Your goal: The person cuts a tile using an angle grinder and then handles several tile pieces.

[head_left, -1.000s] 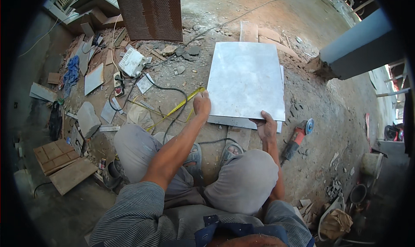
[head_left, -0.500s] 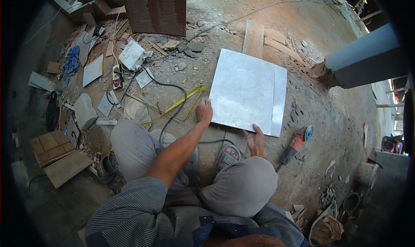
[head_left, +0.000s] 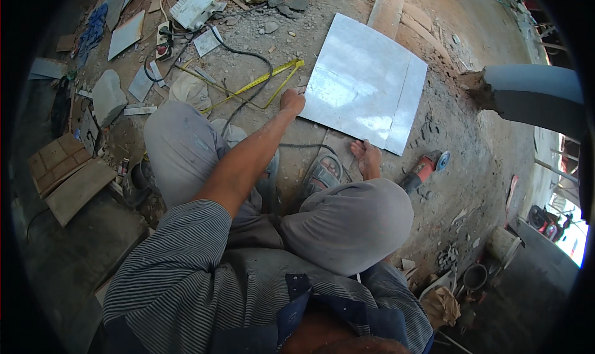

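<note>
Two pale glossy tiles (head_left: 353, 75) lie stacked on the dusty ground in front of me, the upper leaving a strip of the lower showing at the right. My left hand (head_left: 292, 103) is closed at their lower left corner, on the edge. My right hand (head_left: 366, 155) holds the near edge at the lower right, its thumb at the rim and fingers partly hidden. A yellow measuring tape (head_left: 265, 80) lies left of the tiles, crossed by a dark cable (head_left: 245, 50). An angle grinder (head_left: 421, 171) with a blue disc rests to their right.
A power strip (head_left: 163, 41), a white metal box (head_left: 189, 8), tile offcuts (head_left: 124, 38) and rubble are scattered at the left. A pillar (head_left: 527, 87) stands at right, a bucket (head_left: 499, 245) lower right. My bent knees (head_left: 347, 224) and sandalled foot (head_left: 322, 174) are close below the tiles.
The tiles have turned clockwise, and the upper one now lines up along the near edge with the lower. Both hands moved with them. The view has tilted, so the scene sits higher in the picture.
</note>
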Demonstrator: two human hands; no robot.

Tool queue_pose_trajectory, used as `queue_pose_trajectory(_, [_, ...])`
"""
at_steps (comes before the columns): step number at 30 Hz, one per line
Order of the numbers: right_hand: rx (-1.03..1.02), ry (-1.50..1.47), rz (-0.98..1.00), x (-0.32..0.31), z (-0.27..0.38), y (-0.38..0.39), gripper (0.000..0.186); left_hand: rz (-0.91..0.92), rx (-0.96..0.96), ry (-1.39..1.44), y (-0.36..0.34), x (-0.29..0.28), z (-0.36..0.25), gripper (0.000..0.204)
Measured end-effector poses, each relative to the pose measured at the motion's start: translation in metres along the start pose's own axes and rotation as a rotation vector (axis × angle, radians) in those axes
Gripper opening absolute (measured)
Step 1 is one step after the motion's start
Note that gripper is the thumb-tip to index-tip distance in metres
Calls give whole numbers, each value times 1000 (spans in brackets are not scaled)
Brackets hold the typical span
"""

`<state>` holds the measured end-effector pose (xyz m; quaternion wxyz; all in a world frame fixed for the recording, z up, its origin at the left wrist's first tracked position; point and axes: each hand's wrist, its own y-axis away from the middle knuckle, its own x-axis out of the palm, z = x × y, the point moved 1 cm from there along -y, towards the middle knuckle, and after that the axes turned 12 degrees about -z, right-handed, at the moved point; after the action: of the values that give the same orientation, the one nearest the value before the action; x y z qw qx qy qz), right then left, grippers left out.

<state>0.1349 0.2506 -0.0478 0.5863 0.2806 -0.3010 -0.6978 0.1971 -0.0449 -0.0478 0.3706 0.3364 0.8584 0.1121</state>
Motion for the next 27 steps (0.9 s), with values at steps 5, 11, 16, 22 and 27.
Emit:
queue_pose_trajectory(5, [-139,522,-12,-1,17,17,28,-99,306,-20,-5,-4,21,39])
queue_pose_trajectory(11, [-1032,1107,-321,-39,36,5,39,278,313,-38,11,-18,40,51])
queue_pose_trajectory(16, [-1219,1263,-283,-46,42,-2,44,300,429,-302,31,-19,31,59])
queue_pose_trajectory(22, [-1384,1322,-177,-49,44,-16,40,201,622,-490,35,-20,27,44])
queue_pose_trajectory(27, [-1404,1366,-109,-50,49,-20,36,137,732,-470,31,-15,38,41])
